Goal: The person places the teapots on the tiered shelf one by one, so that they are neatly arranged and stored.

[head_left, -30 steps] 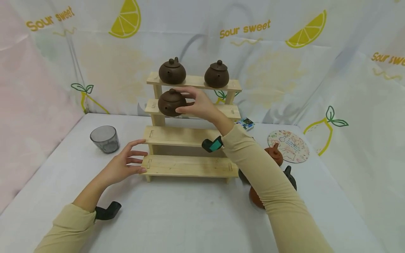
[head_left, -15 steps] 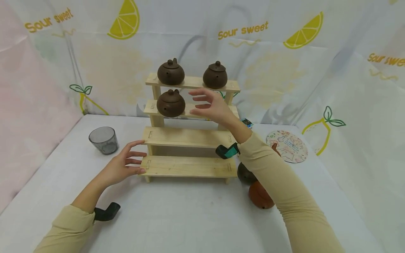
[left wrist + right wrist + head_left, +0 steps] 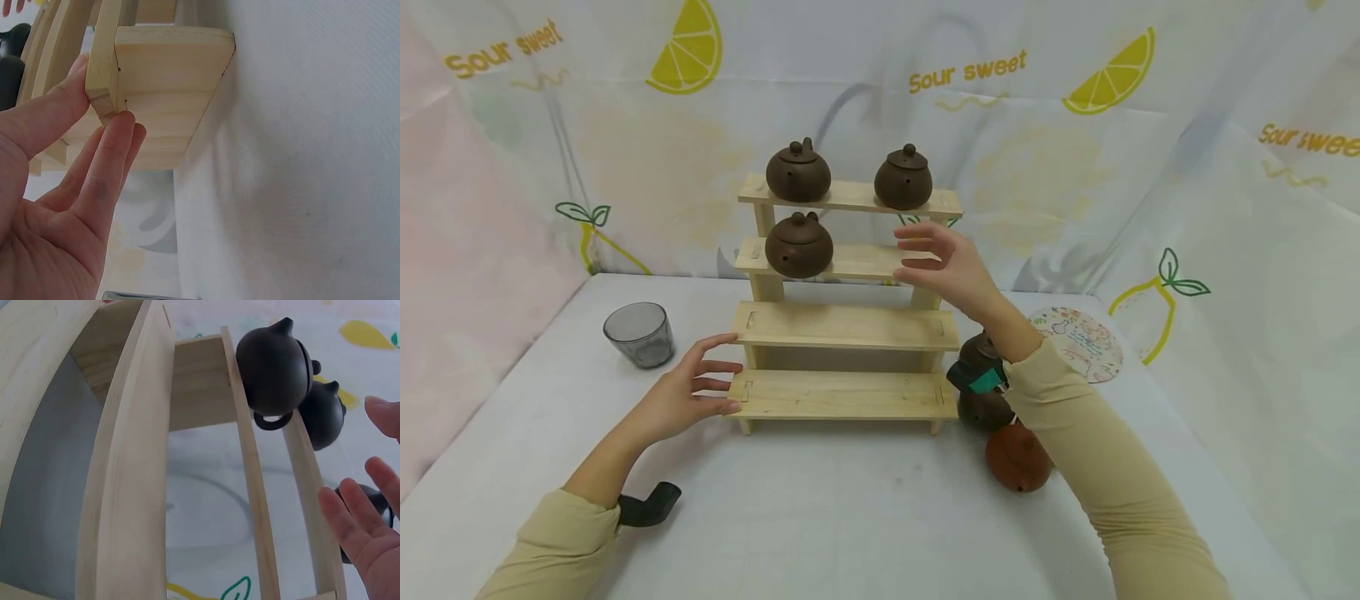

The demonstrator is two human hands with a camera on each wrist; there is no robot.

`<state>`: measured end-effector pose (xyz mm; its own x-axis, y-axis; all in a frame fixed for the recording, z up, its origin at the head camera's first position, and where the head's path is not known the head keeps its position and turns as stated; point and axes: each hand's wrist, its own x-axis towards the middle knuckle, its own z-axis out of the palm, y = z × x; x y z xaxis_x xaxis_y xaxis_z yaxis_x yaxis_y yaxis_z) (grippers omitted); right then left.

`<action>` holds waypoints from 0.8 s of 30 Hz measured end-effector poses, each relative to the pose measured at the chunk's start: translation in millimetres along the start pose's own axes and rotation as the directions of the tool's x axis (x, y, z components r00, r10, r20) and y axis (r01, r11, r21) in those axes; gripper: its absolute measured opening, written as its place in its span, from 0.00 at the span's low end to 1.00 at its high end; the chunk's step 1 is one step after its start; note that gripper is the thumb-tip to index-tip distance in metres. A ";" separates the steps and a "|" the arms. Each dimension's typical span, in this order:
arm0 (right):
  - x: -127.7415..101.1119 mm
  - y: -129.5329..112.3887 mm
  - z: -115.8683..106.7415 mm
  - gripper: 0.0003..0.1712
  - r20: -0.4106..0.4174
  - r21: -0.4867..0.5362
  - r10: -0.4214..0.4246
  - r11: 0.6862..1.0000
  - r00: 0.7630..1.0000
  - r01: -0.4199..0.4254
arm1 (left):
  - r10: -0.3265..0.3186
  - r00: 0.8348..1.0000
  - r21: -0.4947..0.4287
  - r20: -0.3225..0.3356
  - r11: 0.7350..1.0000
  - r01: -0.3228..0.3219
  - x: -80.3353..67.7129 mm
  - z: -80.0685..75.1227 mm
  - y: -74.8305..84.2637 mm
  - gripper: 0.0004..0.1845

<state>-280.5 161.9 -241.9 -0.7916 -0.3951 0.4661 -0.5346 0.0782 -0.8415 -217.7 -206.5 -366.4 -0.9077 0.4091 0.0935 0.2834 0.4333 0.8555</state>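
A four-tier wooden shelf [image 3: 842,325] stands mid-table. My left hand [image 3: 681,400] holds its left end near the bottom; thumb and fingertips meet the board's end [image 3: 103,87] in the left wrist view. My right hand [image 3: 951,267], fingers apart and holding nothing, is by the right end of the second tier from the top. A dark brown teapot [image 3: 799,246] sits at that tier's left end, also seen as the nearest teapot [image 3: 272,375] in the right wrist view. Two more, a left teapot [image 3: 798,173] and a right teapot [image 3: 903,177], stand on the top tier.
Right of the shelf, partly behind my right arm, are a reddish-brown teapot [image 3: 1018,458] and dark teapots [image 3: 983,408]. A round patterned mat [image 3: 1086,346] lies behind them. A grey glass cup [image 3: 640,335] stands left. A printed cloth [image 3: 850,67] hangs behind.
My right hand has let go of the teapot on the second tier and moved right along the shelf. The teapot stays in place. My left hand keeps its place on the shelf.
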 end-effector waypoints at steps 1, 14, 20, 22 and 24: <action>-2.2 0.2 -2.0 0.26 -0.007 -0.003 -0.011 1.000 1.000 0.011 | -0.001 1.000 -0.001 0.001 1.000 0.001 0.0 -0.1 -0.1 0.49; -40.6 -2.8 -23.1 0.25 -0.077 -0.012 0.020 1.000 0.997 -0.021 | -0.007 1.000 0.002 0.007 1.000 0.007 0.2 0.0 -0.4 0.49; -56.5 -7.4 -29.8 0.24 -0.108 -0.014 0.053 0.998 0.993 -0.055 | 0.001 1.000 0.005 0.004 1.000 -0.001 0.9 -0.5 -1.3 0.49; -61.5 -8.0 -32.0 0.24 -0.119 -0.005 0.050 0.999 0.992 -0.051 | 0.002 1.000 -0.002 0.005 1.000 -0.002 1.0 -0.5 -1.9 0.49; -66.6 -8.0 -34.6 0.24 -0.129 -0.006 0.043 0.999 0.991 -0.044 | 0.003 1.000 -0.004 0.006 1.000 -0.003 1.0 -0.3 -2.5 0.49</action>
<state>-233.7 219.3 -256.7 -0.8453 -0.2697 0.4613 -0.5012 0.1008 -0.8594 -219.5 -207.4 -368.3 -0.9052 0.4147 0.0928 0.2846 0.4294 0.8571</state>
